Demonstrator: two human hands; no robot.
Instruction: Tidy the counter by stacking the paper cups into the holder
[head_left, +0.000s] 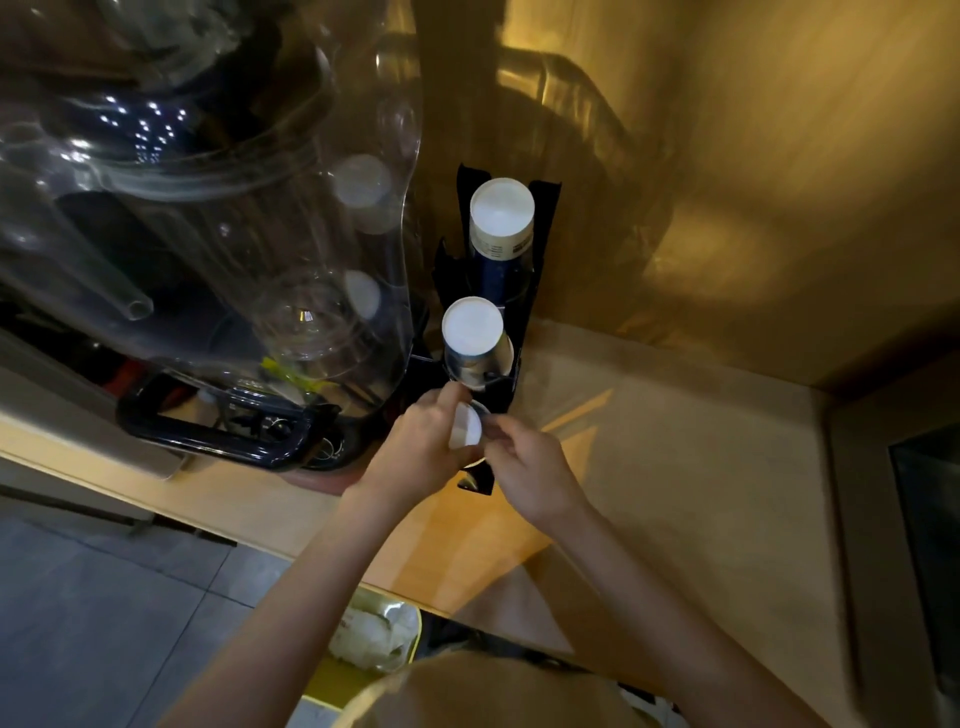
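Observation:
A black cup holder stands on the counter against the wall. Its far slot holds a tall stack of upturned paper cups with white bottoms. The middle slot holds a shorter stack. Over the near slot both hands meet around a small paper cup, white bottom facing me. My left hand wraps its side from the left. My right hand pinches its right edge. The near slot itself is mostly hidden by my hands.
A large clear blender jar on a black base stands just left of the holder, very close to my left hand. The wooden counter stretches to the right. A bin with white waste sits below the counter edge.

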